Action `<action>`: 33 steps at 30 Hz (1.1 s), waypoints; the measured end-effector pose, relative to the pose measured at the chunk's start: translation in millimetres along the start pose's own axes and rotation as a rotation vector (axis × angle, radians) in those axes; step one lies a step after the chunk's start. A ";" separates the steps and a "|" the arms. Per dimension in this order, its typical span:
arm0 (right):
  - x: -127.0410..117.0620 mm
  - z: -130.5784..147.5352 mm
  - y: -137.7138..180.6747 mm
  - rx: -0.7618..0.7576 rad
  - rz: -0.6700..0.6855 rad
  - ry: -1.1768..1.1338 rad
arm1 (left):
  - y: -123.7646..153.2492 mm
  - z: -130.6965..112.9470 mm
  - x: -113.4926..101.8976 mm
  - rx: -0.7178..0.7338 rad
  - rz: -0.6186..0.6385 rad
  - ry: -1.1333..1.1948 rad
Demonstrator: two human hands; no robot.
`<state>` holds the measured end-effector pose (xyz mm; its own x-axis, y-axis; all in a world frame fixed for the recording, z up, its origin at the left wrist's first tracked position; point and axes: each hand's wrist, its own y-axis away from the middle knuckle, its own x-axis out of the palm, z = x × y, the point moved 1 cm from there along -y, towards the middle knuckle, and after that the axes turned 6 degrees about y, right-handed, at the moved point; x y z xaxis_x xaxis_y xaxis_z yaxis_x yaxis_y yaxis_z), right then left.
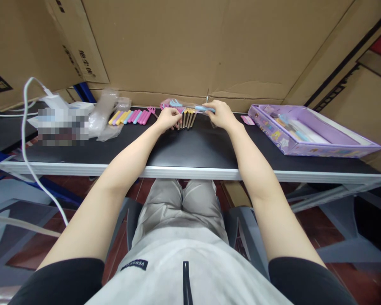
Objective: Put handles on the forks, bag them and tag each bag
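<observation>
My right hand (221, 113) is closed around the blue handle (204, 109) of what looks like a small back scratcher. A blue claw-shaped head (175, 103) shows to its left, with clear film between the two. My left hand (169, 119) has its fingers pinched together just below that head; what they hold is hidden. Under and beside my left hand lie several metal rods (187, 120) with pink and yellow heads, side by side on the black table. A pink claw head (151, 110) rests left of my left hand.
A row of coloured handles (130, 117) lies at the left, near clear plastic bags (102, 112). A white cable (24, 123) hangs over the table's left side. The purple box (292, 149) stands at the right, beside a small pink packet (247, 120). Cardboard (190, 46) walls the back.
</observation>
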<state>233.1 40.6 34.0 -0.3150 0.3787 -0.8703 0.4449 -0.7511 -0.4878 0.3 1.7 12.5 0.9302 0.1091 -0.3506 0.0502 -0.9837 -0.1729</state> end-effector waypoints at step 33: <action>-166.8 -16.9 81.1 0.525 0.189 0.358 | -11.6 16.5 -30.0 -0.005 -0.147 -0.516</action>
<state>335.8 -74.3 138.4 0.0670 0.3025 -0.9508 -0.0315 -0.9518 -0.3050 -34.3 12.3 9.9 0.6137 0.3008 -0.7300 0.1698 -0.9532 -0.2500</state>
